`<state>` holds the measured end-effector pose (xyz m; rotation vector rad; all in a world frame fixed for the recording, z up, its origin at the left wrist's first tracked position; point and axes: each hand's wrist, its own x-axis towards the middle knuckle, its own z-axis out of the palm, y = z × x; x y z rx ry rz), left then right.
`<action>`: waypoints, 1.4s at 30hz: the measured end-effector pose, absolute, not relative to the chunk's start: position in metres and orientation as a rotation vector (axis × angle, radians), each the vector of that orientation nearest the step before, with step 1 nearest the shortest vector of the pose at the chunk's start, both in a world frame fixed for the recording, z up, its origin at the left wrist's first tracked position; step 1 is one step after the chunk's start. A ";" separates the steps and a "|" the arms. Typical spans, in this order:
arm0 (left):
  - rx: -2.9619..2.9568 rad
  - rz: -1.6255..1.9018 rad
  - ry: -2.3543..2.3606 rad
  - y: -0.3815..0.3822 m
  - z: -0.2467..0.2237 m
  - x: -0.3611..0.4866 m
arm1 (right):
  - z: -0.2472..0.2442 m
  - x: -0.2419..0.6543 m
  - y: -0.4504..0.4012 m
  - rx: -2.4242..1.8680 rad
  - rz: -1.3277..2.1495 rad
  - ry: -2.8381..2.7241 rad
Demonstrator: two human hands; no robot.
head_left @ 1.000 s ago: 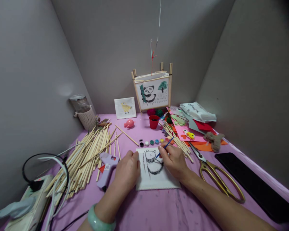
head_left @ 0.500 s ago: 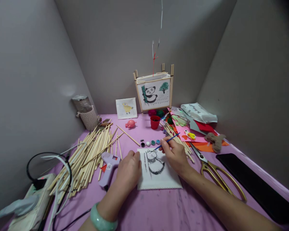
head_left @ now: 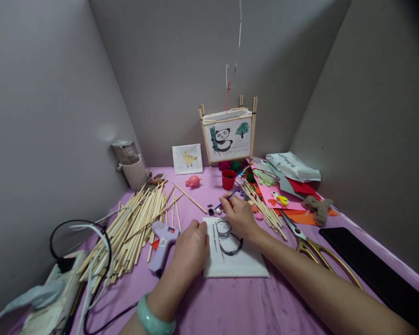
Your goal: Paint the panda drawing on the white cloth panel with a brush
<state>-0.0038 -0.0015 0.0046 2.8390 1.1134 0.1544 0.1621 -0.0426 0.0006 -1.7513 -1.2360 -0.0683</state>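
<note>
My right hand [head_left: 239,215] grips a thin blue paintbrush [head_left: 226,198], its tip at the small paint pots [head_left: 211,211] just behind the canvas. A white canvas [head_left: 235,267] lies flat on the table, with a panda outlined in black and partly covered by my right hand. My left hand [head_left: 192,246], fingers curled, rests at the canvas's left edge and seems to hold it. Behind the pots stands a red cup [head_left: 228,179] of dark liquid.
Wooden sticks [head_left: 143,223] and a glue gun [head_left: 163,244] lie left. A panda lantern [head_left: 228,139] hangs at the back, near a duck picture [head_left: 187,158]. Scissors [head_left: 302,239], a black slab [head_left: 370,270] and colored paper [head_left: 293,202] lie right. A power strip [head_left: 52,298] is front left.
My right hand has moved the brush from the panda's head back and left to the paint pots. My left hand stays at the canvas edge. The whole view has shifted slightly.
</note>
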 end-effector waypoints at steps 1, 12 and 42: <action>2.837 0.156 1.112 -0.001 0.004 -0.004 | 0.001 0.163 -0.044 -1.727 -0.045 -1.199; 2.823 0.114 1.119 -0.003 0.007 -0.004 | -0.005 0.170 -0.093 -1.615 0.243 -0.842; 2.790 0.112 1.118 -0.003 0.009 -0.003 | -0.008 0.164 -0.099 -1.743 -0.001 -1.026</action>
